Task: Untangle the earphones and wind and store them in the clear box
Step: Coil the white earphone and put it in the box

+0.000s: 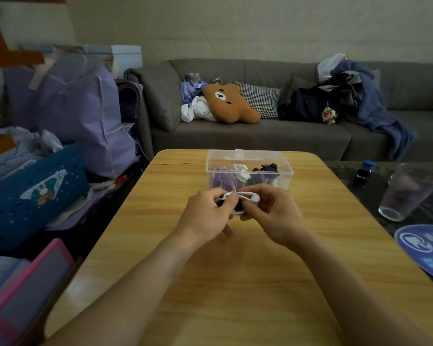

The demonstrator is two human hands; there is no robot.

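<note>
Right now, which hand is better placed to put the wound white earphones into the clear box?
Probably the right hand: it pinches the white earphones by the earbud end, just in front of the clear box. The left hand holds the coil.

table: wood-grain surface, smooth, slight sheen. clear box: transparent glossy plastic. sofa: matt grey woven cloth.

Your left hand and right hand pinch white earphones above the surface, just before the clear box holding more coiled earphones.
</note>
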